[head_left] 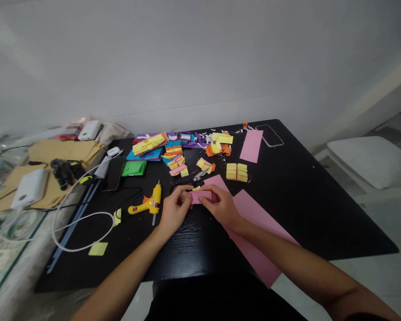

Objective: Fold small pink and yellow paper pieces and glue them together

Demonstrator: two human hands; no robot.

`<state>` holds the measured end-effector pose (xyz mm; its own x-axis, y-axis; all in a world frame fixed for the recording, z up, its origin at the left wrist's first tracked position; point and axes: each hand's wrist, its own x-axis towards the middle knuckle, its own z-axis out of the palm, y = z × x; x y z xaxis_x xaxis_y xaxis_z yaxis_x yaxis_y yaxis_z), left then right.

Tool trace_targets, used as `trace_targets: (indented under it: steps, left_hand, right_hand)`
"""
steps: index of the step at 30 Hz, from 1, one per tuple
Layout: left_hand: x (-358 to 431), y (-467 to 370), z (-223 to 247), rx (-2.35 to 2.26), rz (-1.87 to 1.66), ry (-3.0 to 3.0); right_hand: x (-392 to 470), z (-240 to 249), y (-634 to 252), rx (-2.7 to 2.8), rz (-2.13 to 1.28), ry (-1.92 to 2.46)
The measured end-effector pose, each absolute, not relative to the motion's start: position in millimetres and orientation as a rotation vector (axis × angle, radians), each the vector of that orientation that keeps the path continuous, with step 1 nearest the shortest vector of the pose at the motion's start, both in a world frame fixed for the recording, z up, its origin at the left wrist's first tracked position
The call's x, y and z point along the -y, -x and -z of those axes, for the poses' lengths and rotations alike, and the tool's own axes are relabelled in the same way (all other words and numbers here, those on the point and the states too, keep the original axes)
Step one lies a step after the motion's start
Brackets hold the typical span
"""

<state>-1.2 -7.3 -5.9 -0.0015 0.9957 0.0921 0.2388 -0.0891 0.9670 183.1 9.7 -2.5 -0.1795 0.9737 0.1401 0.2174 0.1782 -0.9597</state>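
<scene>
Between my two hands is a small strip of pink paper (200, 197), held level just above the black table. My left hand (175, 207) pinches its left end with thumb and fingers. At the other end, my right hand (222, 206) grips the strip with the thumb on top. Large pink sheets (254, 223) lie under and beside my right forearm. Just beyond the hands rest scissors (200, 174), partly hidden. A yellow glue gun (150, 201) lies to the left of my left hand. A stack of folded yellow paper pieces (237, 172) sits beyond my right hand.
Folded paper bundles (150, 145) and scraps (217, 149) cover the table's back. A phone (114, 173), a looped white cable (83, 247) and a yellow note (98, 248) lie left. Back right are a pink sheet (251, 146) and a clear phone case (270, 136). A white stool (364, 160) stands right.
</scene>
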Motion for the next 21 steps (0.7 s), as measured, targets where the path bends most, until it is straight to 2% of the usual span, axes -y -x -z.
trace_targets:
  steps: [7,14,21]
  left_hand:
    - [8.9,-0.5,5.2,-1.347,-1.170,-1.460]
    - [8.9,-3.3,-2.2,-1.231,-1.189,-1.379]
    - [10.4,-2.5,-3.5,-1.221,-1.190,-1.389]
  right_hand:
    - [-10.8,4.4,-182.5,1.561,-1.136,1.155]
    - [-13.3,6.3,-179.4,1.355,-1.417,1.038]
    - [-15.2,2.2,-181.5,1.360,-1.376,1.048]
